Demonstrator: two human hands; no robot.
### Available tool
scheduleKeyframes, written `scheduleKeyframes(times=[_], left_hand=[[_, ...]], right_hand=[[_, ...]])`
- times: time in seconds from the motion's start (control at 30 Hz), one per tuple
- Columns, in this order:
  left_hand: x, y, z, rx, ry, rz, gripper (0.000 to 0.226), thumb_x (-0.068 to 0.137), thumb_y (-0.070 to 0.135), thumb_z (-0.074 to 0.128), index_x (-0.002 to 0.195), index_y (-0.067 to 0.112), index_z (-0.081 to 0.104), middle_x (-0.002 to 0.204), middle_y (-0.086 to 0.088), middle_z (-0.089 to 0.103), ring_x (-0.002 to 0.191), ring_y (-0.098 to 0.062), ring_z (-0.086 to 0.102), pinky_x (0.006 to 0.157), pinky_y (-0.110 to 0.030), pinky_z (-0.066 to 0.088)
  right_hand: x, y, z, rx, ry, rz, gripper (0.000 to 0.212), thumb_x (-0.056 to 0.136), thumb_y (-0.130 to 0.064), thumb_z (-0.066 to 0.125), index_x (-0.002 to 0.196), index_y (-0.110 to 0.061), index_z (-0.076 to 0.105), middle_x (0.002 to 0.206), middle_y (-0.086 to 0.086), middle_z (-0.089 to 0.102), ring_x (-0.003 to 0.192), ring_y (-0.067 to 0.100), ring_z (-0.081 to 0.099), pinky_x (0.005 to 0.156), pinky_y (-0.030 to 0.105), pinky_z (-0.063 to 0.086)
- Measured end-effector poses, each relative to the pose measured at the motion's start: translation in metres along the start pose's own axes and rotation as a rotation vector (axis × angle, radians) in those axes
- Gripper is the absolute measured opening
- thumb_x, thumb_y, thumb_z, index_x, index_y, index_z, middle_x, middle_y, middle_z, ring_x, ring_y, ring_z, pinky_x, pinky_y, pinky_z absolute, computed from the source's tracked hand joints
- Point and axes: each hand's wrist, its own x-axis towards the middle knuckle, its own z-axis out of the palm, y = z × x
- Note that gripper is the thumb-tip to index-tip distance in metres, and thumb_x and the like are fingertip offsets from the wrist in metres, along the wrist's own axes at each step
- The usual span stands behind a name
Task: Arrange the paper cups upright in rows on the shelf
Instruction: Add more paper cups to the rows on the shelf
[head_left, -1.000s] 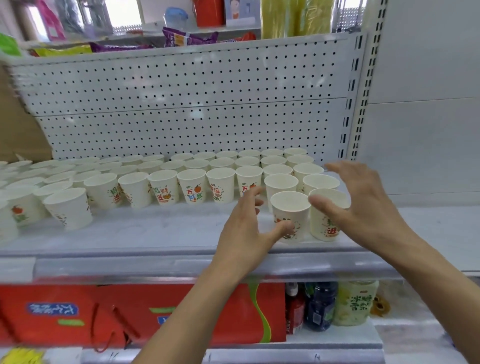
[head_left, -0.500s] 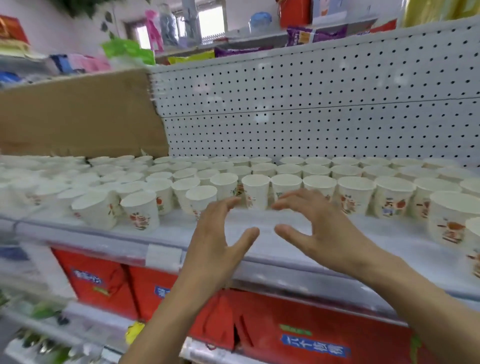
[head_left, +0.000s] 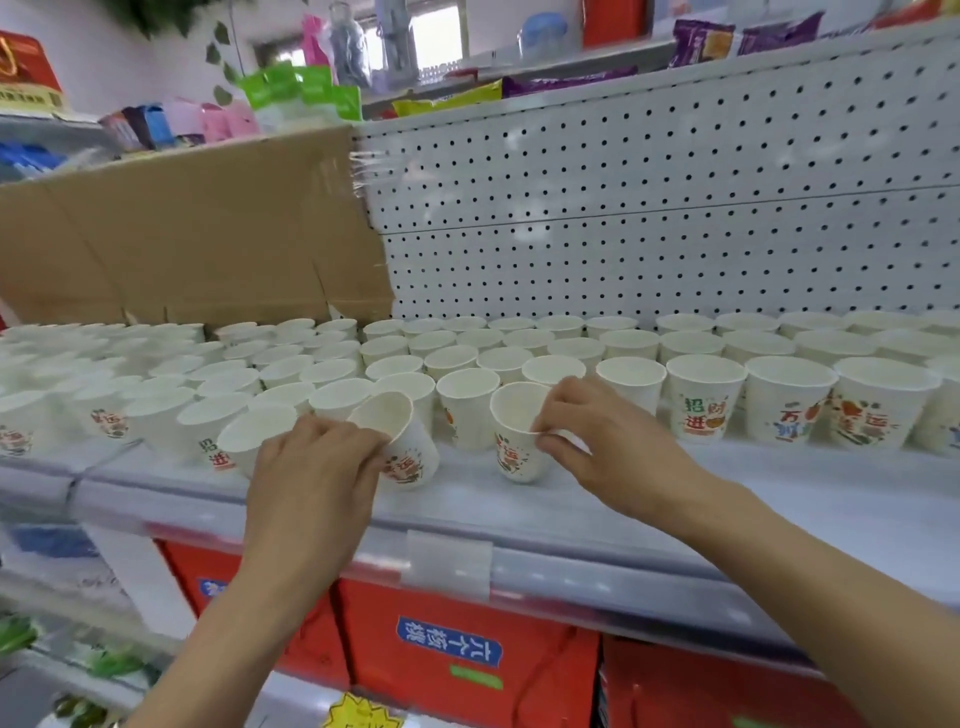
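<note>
At the shelf (head_left: 779, 499) front, the left hand (head_left: 311, 467) curls its fingers round a tilted paper cup (head_left: 410, 462) (mouth leaning left); the right hand (head_left: 608, 447) pinches the rim of a second paper cup (head_left: 511, 457), just before the rows of cups (head_left: 623, 343).

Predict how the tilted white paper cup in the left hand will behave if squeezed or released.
Probably very light: the left hand holds the tilted white paper cup in its fingers, and the right hand pinches a second paper cup by its rim. Likely easy to crush, being thin-walled and empty. Released at this lean, it might topple.
</note>
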Motion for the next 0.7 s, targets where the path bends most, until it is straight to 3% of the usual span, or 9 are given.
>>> scheduleKeyframes(times=[0.1,0.23,0.37,0.53,0.63,0.7], left_hand=[[0.01,0.024,0.0,-0.159,0.051,0.112,0.024,0.085,0.034,0.051,0.09,0.023,0.072,0.084,0.01,0.068,0.085,-0.024,0.056,0.072,-0.038,0.039],[0.032,0.079,0.005,-0.4,0.022,0.238,0.027,0.084,0.039,0.054,0.096,0.026,0.075,0.084,0.014,0.068,0.085,-0.019,0.056,0.072,-0.043,0.046],[0.053,0.142,0.016,-0.559,-0.073,0.359,0.021,0.082,0.036,0.061,0.097,0.031,0.075,0.084,0.018,0.069,0.084,-0.017,0.057,0.075,-0.043,0.045],[0.066,0.192,0.028,-0.56,-0.213,0.509,0.016,0.088,0.034,0.067,0.102,0.035,0.073,0.086,0.017,0.07,0.089,-0.014,0.053,0.081,-0.037,0.036],[0.067,0.199,0.032,-0.508,-0.261,0.548,0.02,0.086,0.046,0.064,0.104,0.039,0.071,0.09,0.019,0.068,0.09,-0.007,0.051,0.08,-0.034,0.032],[0.069,0.198,0.029,-0.564,-0.292,0.505,0.041,0.077,0.065,0.059,0.109,0.042,0.067,0.099,0.023,0.065,0.098,-0.003,0.05,0.084,-0.033,0.033]], right_hand=[[-0.019,0.006,-0.024,-0.012,0.04,0.034,0.013,0.094,-0.03,0.057,0.098,-0.02,0.066,0.105,-0.008,0.052,0.097,0.014,0.048,0.076,0.04,0.049],[-0.059,0.029,-0.076,-0.108,0.029,0.156,0.012,0.094,-0.036,0.055,0.094,-0.028,0.064,0.101,-0.016,0.049,0.086,0.009,0.051,0.074,0.035,0.048],[-0.097,0.05,-0.127,-0.25,-0.08,0.306,0.007,0.093,-0.035,0.057,0.09,-0.035,0.064,0.1,-0.019,0.049,0.085,0.002,0.05,0.074,0.024,0.043],[-0.116,0.068,-0.157,-0.342,-0.249,0.409,0.008,0.09,-0.035,0.062,0.095,-0.038,0.067,0.107,-0.02,0.051,0.087,-0.004,0.049,0.07,0.013,0.037],[-0.119,0.072,-0.163,-0.333,-0.306,0.428,0.018,0.085,-0.046,0.065,0.103,-0.042,0.065,0.112,-0.023,0.05,0.093,-0.004,0.047,0.076,0.014,0.038],[-0.116,0.072,-0.169,-0.28,-0.288,0.459,0.042,0.077,-0.058,0.066,0.116,-0.045,0.059,0.118,-0.023,0.048,0.105,-0.003,0.045,0.09,0.026,0.041]])
